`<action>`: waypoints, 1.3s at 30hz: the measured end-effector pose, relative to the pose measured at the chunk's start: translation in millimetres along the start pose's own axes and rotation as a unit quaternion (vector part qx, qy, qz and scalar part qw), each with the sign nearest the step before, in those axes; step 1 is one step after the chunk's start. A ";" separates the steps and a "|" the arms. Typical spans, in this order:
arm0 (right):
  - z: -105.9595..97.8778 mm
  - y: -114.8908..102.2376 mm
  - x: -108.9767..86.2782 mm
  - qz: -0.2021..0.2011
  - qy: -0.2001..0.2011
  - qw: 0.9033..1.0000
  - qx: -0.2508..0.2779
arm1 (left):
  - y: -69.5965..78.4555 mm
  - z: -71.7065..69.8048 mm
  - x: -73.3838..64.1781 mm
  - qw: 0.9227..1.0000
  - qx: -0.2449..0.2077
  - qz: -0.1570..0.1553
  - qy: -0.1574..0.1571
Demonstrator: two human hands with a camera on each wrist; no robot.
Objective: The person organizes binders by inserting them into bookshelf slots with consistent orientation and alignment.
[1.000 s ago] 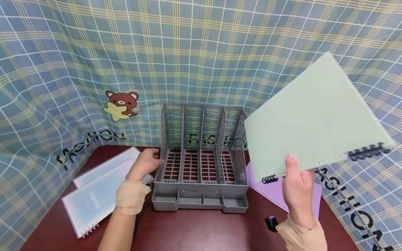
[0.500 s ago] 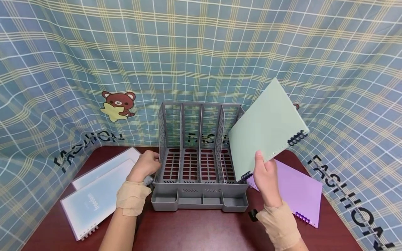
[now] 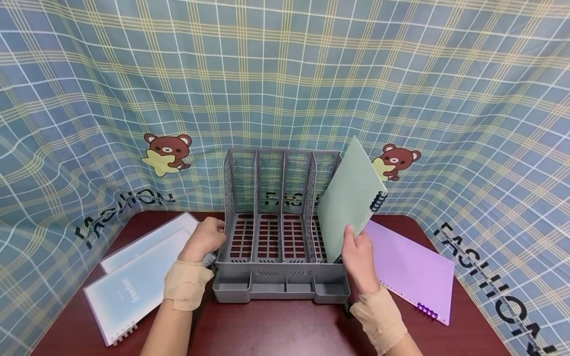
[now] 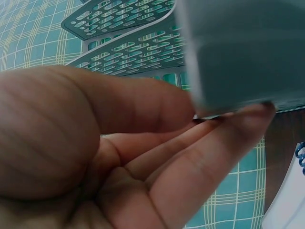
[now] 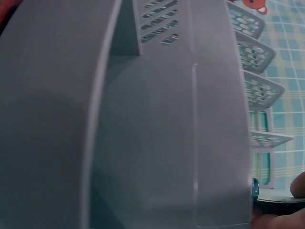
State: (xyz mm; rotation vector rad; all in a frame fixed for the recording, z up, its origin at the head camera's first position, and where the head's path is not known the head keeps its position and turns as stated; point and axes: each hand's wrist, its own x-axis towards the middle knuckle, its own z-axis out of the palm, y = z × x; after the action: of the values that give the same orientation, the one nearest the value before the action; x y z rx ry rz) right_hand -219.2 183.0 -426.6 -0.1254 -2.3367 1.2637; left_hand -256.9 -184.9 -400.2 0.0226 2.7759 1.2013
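A grey desktop file organizer with upright dividers stands mid-table in the head view. My left hand is at its left side; the left wrist view shows thumb and fingers pinching an edge of the grey organizer. By its lower spine edge, my right hand grips a pale green notebook with dark binding rings, thumb on the cover. The notebook leans upright in the rightmost compartment, its lower part hidden by the organizer's front. At the right wrist view's lower corner, the notebook's edge lies between thumb and fingers.
Two pale blue notebooks overlap at the left, the front one lettered "freedom". A purple notebook lies at the right, just past the right hand. Small open trays run along the organizer's front. A checked cloth hangs behind.
My right hand has carried the green notebook leftward and down from the air at the right into the organizer's rightmost compartment. My left hand has stayed at the organizer's left side.
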 end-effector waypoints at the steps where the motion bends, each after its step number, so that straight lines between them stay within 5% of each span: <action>1: 1.3 2.0 0.2 0.000 -0.001 1.000 -0.002 | -0.7 0.4 0.1 1.000 0.001 0.002 0.002; 16: 9.8 7.5 0.2 0.018 -0.020 0.999 -0.019 | -0.4 -1.2 -2.7 1.000 0.001 -0.005 -0.004; 26: 0.1 0.1 0.6 0.055 -0.059 0.996 -0.045 | -0.5 -1.4 -1.1 1.000 0.019 0.001 0.000; 39: -12.2 -5.5 2.2 0.052 -0.080 0.994 -0.049 | 0.5 0.7 -0.1 1.000 0.016 -0.009 0.001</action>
State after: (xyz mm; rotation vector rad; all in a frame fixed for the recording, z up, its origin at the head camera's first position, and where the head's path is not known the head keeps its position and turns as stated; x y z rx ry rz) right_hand -214.9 189.8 -415.7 -0.1867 -2.5606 1.2494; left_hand -256.7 -184.1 -400.3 0.0003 2.7909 1.1540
